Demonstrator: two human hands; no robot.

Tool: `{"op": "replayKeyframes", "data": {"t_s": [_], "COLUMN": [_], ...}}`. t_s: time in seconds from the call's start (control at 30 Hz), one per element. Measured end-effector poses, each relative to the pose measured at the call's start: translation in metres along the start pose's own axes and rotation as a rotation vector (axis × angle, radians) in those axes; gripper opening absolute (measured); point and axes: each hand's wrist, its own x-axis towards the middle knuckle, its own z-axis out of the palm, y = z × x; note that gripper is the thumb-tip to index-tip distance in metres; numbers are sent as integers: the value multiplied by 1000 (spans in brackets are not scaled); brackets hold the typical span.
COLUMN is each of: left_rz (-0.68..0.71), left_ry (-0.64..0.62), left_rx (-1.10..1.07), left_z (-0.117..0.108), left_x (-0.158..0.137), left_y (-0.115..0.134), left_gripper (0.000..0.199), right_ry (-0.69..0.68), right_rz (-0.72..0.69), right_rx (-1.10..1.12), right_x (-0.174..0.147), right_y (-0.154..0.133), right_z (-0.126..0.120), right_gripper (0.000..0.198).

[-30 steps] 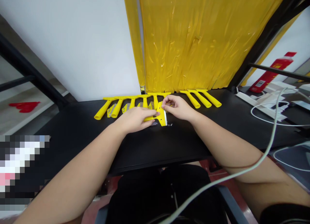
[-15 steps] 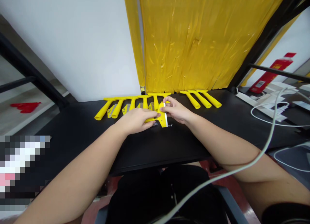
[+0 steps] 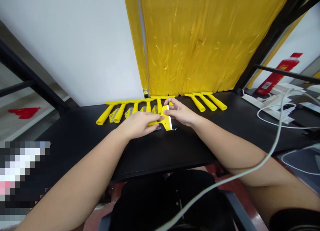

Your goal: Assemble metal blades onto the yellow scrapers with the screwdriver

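Fingers of our left hand [image 3: 138, 124] are wrapped about the handle of a yellow tool [image 3: 165, 124], the thumb laid near its neck. We have the tool between our two hands over the black table [image 3: 160, 152]; whether it touches the surface, we cannot tell. Thumb and fingers of our right hand [image 3: 183, 114] pinch at the far end of its flared head, by the white strip [image 3: 171, 123] along the edge. Whether they grasp strip, head or both, we cannot make out.

That strip seems our weakest point: an uneven push at one end could leave it crooked or slide it out. If a sharp edge lies beneath, which we cannot see, a slip could nick our fingertips. Small metal pieces [image 3: 174, 128] lie just beside the head's near corner, so a dropped tool or a careless sweep could scatter them. Thin pieces [image 3: 159, 128] by our left fingertips, partly hidden, run the same risk. Behind, yellow handles [image 3: 120, 113] stand close together, and reaching too far could knock them askew. A pale cable [image 3: 275, 142] crosses in front of our right forearm; a wide swing might snag it.
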Motion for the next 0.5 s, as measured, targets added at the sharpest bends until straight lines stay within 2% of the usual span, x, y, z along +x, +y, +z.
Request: {"op": "replayKeyframes", "data": {"t_s": [0.23,0.37,0.5], "left_rz": [63,68,73], "left_ry": [-8,-1,14], "left_rx": [-26,-33,-29], "left_z": [-5,-3,-1], "left_x": [1,0,0], "left_y": [6,6,4], "left_gripper": [33,33,32], "right_ry": [-64,-35,-20], "right_rz": [137,133,70], "right_rx": [49,5,-62], "right_x": [-6,-6,-5], "right_y": [-16,-16,-13], "right_z": [-7,-7,-4], "right_gripper": [40,40,38]}}
